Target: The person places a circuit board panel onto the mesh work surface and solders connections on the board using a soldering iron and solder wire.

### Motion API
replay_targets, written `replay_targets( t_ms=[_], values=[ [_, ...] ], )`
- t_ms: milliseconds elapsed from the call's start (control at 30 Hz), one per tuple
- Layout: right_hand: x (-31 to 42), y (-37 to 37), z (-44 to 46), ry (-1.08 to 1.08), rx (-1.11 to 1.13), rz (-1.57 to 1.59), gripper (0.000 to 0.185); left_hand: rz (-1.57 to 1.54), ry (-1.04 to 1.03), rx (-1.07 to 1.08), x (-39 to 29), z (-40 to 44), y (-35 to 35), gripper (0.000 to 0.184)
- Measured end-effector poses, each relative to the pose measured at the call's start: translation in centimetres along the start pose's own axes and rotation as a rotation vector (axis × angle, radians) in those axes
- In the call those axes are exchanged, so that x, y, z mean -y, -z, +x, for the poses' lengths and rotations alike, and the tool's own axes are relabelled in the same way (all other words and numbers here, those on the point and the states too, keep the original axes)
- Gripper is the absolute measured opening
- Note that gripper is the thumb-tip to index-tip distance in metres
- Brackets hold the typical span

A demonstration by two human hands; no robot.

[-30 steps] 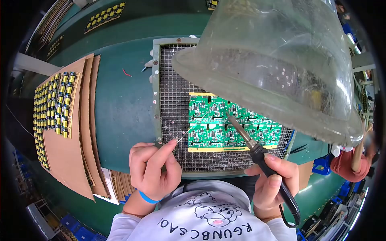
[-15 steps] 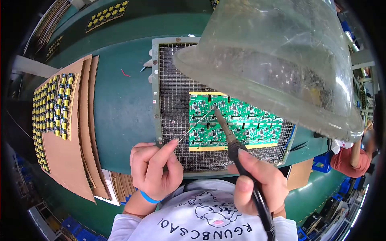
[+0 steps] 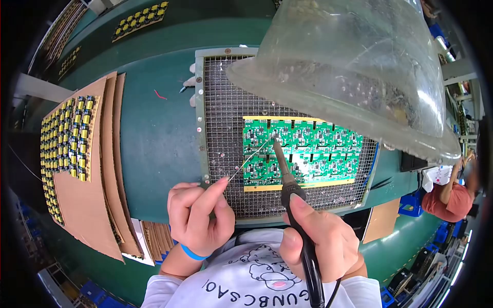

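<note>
Left hand point(image 3: 197, 215) pinched shut on solder wire point(image 3: 245, 164); right hand point(image 3: 331, 241) curled round soldering iron point(image 3: 289, 182); tip near wire, over circuit-board panel point(image 3: 257, 138) on wire mesh point(image 3: 221, 115); contact unclear; excess solder could bridge close joints; long dwell could scorch panel; hard push could skid it.

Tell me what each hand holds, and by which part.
The right hand grips the soldering iron by its black handle; the left hand pinches the thin wire near its lower end.
</note>
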State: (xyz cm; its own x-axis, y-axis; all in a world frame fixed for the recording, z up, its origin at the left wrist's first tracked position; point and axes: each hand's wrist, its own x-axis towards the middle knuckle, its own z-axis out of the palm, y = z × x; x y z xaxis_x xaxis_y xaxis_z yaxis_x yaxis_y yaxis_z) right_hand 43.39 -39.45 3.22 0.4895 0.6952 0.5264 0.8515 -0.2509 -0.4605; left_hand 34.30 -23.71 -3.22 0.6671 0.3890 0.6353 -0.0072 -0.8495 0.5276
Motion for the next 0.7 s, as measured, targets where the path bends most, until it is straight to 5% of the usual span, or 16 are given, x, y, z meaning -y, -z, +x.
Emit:
replay_targets(
  t_ms=[267,500,567,633,700],
  values=[
    [1.3,1.3,-0.8,-0.196,0.016,0.037,0.034,0.039,0.005,-0.002,0.2,-0.2,0.1,0.031],
    [-6.7,2.6,-5.1,-0.377,-0.81,-0.002,0.032,0.031,-0.002,-0.002,0.2,-0.1,0.0,0.03],
    [-9.1,3.2,-6.1,-0.598,-0.865,-0.038,0.033,0.026,-0.004,-0.001,0.2,-0.2,0.0,0.03],
    [-11.0,4.0,-7.2,-0.753,-0.63,-0.019,0.03,0.032,-0.014,0.002,0.2,-0.2,0.0,0.029],
    [-12.2,3.9,-8.6,-0.685,-0.758,0.07,0.029,0.031,-0.018,0.001,0.3,-0.3,0.0,0.029]
  ],
)
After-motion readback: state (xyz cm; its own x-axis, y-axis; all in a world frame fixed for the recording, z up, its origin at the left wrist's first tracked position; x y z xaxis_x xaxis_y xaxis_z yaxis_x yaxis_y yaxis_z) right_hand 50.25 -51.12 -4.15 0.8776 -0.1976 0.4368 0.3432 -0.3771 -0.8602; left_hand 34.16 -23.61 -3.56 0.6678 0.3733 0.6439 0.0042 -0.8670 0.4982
